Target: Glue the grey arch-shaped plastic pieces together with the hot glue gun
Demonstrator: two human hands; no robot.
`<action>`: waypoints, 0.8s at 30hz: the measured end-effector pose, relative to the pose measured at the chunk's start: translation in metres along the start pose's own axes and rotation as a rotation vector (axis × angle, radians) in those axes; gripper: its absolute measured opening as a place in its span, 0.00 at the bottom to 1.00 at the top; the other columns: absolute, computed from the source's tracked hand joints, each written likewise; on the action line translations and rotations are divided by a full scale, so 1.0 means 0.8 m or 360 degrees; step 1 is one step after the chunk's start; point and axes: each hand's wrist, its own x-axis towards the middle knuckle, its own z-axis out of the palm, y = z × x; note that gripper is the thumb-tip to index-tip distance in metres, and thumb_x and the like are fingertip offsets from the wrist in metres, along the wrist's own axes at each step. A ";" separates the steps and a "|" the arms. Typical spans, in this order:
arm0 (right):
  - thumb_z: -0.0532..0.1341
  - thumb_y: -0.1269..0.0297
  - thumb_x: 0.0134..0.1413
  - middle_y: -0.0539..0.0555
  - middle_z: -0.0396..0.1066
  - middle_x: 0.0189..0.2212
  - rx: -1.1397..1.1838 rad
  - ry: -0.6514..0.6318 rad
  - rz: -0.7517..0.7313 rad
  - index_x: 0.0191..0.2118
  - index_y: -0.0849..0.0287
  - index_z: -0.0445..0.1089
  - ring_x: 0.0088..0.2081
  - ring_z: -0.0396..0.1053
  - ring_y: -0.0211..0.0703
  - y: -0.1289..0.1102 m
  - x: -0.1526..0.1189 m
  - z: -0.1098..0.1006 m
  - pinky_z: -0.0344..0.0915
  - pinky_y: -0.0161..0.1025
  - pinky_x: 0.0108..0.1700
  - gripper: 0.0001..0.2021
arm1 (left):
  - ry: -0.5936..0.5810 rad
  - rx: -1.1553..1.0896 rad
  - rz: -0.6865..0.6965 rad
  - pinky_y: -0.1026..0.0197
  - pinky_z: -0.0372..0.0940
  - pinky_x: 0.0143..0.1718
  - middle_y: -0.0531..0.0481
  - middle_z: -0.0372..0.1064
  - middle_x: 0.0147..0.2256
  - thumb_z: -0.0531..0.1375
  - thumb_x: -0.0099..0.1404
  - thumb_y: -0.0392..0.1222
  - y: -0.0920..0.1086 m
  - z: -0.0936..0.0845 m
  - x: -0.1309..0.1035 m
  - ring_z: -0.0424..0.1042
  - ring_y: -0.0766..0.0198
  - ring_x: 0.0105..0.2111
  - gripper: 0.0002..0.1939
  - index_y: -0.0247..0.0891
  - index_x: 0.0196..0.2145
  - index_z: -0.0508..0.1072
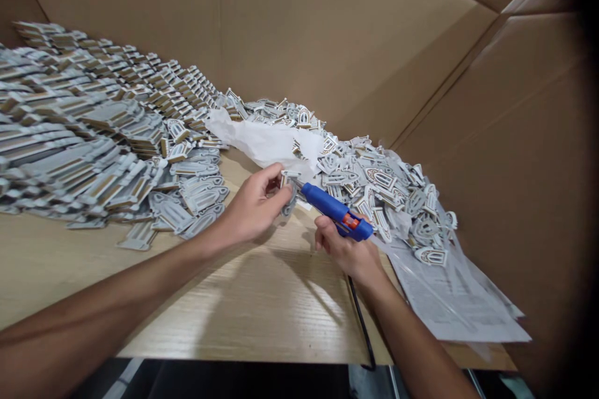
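Observation:
Between the thumb and fingers of my left hand (256, 202) is a small grey-white arch-shaped piece (289, 190), held just above the table. My right hand (349, 249) is wrapped round a blue hot glue gun (327, 202) with a red part near its back. The gun's nozzle points left and meets or nearly meets the piece; I cannot tell whether they touch. A black cord (361, 324) hangs from the gun down over the table's front edge. Part of the piece is hidden by my fingers.
Stacked arch-shaped pieces (70, 131) fill the left of the wooden table (262, 305). A loose heap of similar pieces (374, 181) lies at the right. White thin sheeting (262, 140) rests behind my hands. Printed paper (453, 299) lies at right, and cardboard walls (318, 37) enclose the back.

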 end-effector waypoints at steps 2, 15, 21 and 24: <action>0.67 0.38 0.58 0.47 0.61 0.12 -0.0002 -0.0003 -0.0002 0.21 0.52 0.69 0.16 0.62 0.39 0.001 0.000 0.000 0.66 0.38 0.23 0.26 | 0.0011 0.0020 0.0011 0.64 0.56 0.26 0.56 0.61 0.27 0.61 0.75 0.44 0.000 0.001 0.000 0.62 0.66 0.26 0.10 0.41 0.35 0.68; 0.68 0.44 0.67 0.51 0.69 0.24 -0.0490 0.0301 -0.0681 0.28 0.52 0.69 0.26 0.66 0.44 0.015 -0.006 0.004 0.66 0.41 0.33 0.22 | 0.0026 0.0378 0.0066 0.60 0.53 0.29 0.57 0.59 0.26 0.58 0.75 0.43 0.008 -0.001 -0.002 0.60 0.65 0.27 0.13 0.42 0.32 0.63; 0.64 0.42 0.70 0.51 0.70 0.24 -0.0422 0.0730 -0.0564 0.30 0.53 0.72 0.26 0.66 0.45 0.017 -0.012 -0.001 0.64 0.41 0.33 0.23 | 0.0507 0.0711 0.0198 0.59 0.53 0.31 0.54 0.60 0.28 0.62 0.72 0.41 0.018 -0.003 -0.006 0.60 0.64 0.29 0.16 0.42 0.28 0.62; 0.64 0.42 0.70 0.49 0.67 0.22 -0.0416 0.0684 -0.0501 0.27 0.53 0.71 0.24 0.64 0.43 0.019 -0.008 -0.003 0.63 0.40 0.32 0.24 | 0.0930 0.0576 0.0176 0.58 0.53 0.30 0.56 0.57 0.25 0.63 0.72 0.43 0.019 -0.023 0.001 0.58 0.64 0.27 0.18 0.43 0.28 0.59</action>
